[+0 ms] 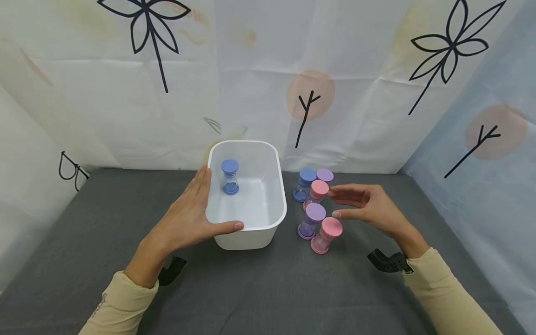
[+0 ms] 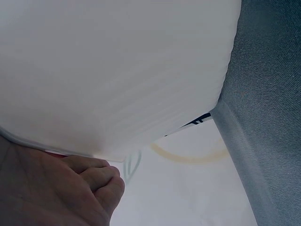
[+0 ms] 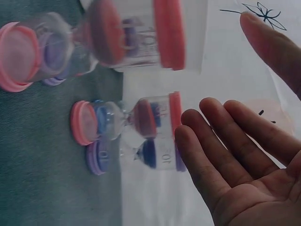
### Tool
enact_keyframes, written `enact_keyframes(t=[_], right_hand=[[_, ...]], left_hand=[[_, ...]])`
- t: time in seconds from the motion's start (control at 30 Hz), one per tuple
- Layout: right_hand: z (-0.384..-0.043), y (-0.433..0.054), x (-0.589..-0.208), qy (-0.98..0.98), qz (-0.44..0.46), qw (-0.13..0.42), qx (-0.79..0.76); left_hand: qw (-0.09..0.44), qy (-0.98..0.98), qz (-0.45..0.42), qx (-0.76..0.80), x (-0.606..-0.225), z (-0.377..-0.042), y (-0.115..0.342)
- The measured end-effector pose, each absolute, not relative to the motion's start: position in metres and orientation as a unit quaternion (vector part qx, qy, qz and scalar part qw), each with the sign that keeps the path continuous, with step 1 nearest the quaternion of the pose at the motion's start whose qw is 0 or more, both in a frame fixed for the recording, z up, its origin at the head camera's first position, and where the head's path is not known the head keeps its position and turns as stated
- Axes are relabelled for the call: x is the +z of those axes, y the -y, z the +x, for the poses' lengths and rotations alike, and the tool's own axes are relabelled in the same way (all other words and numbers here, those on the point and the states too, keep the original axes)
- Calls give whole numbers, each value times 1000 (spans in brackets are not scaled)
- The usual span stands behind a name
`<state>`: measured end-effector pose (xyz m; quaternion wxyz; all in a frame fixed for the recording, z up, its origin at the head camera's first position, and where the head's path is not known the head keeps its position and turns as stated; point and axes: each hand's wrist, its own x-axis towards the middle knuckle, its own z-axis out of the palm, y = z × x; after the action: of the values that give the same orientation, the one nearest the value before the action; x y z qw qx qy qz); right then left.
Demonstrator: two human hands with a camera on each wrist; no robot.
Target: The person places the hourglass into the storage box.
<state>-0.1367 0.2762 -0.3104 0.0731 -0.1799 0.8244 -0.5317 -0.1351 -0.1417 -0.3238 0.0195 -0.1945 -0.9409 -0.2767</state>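
Note:
My left hand (image 1: 188, 214) rests against the left side of a white plastic bin (image 1: 243, 239), its fingers straight along the rim and its thumb stretched over the front rim. Inside the bin, a blue hourglass (image 1: 230, 177) stands upright near the left wall. To the right, my right hand (image 1: 368, 207) is held beside a group of hourglasses, fingers extended and thumb apart, with nothing between them. Nearest it are a pink hourglass (image 1: 319, 188), a purple hourglass (image 1: 315, 214) and a front pink hourglass (image 1: 331, 228). Behind stand a blue hourglass (image 1: 307, 177) and a partly hidden purple one (image 1: 325, 175).
Dark grey cloth (image 1: 268, 293) covers the table. A pale fabric backdrop (image 1: 251, 93) with printed leaves and twigs rises right behind the bin and hourglasses. Side panels of fabric (image 1: 481, 195) close in the table at left and right.

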Motion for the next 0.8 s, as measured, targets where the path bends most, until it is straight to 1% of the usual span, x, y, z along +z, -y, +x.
enact_keyframes(t=[0.3, 0.8], right_hand=[[-123, -281, -335, -822, -212, 90, -520], [-110, -273, -349, -827, -208, 74, -517]], left_hand=[[24, 940, -195, -280, -325, -136, 141], [29, 936, -202, -286, -326, -136, 141]])
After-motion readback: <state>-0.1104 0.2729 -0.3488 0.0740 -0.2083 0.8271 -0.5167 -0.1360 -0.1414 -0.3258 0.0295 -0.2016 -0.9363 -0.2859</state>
